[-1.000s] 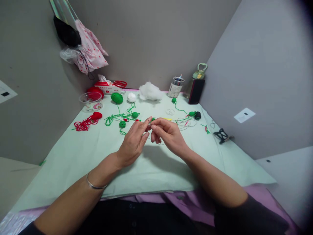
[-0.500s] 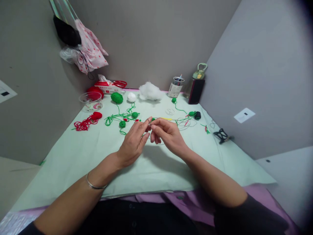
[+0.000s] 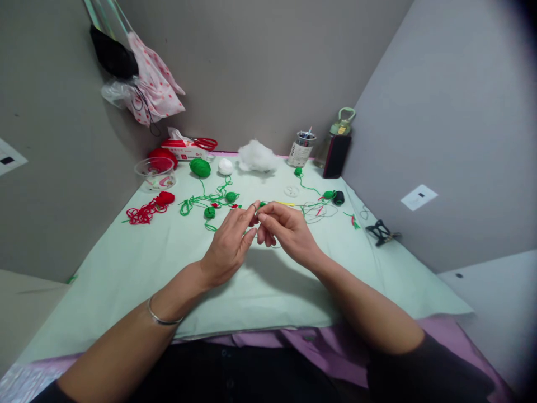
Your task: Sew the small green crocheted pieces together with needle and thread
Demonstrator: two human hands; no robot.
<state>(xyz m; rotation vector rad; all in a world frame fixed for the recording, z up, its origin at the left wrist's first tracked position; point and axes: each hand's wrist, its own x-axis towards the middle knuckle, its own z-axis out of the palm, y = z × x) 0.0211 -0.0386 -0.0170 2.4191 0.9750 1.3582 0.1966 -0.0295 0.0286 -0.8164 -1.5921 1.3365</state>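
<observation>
Seen from above, in descending order of size. Largest: a pale green tabletop (image 3: 277, 302), with yarn and small articles mostly along its far half. Next, above its middle: left hand (image 3: 229, 243) and right hand (image 3: 289, 232), fingertips meeting. Left grip: index finger extended toward the right fingertips, with a dark band around it, thumb spread apart below; other fingertips partly hidden, hence impossible to tell how firmly closed. Right grip: nearly closed, thumb and index fingertips pinched together at a small green piece, remaining fingers curled loosely beneath.

At the far edge, medium sizes: a tissue box (image 3: 182, 151) with red-handled scissors (image 3: 205, 144) at its right end; a clump of white fibre (image 3: 257, 157) near the middle; a dark phone (image 3: 337, 158) upright against a bottle (image 3: 340, 126); a tin of pens (image 3: 300, 152) to the left of both; a clear tub (image 3: 156, 174) in front of a red mass.

Smaller: a black clip (image 3: 381, 233) toward the right; a green yarn ball (image 3: 200, 167) beside a white ball (image 3: 225, 167); a red yarn ball (image 3: 165, 198) with loosely looped strands; a black spool (image 3: 339, 198) at the right. Beyond the right hand, a yellow stick (image 3: 286, 204). Smallest: the small green piece (image 3: 263, 205) at the meeting fingertips, mostly covered, exact shape indiscernible.
</observation>
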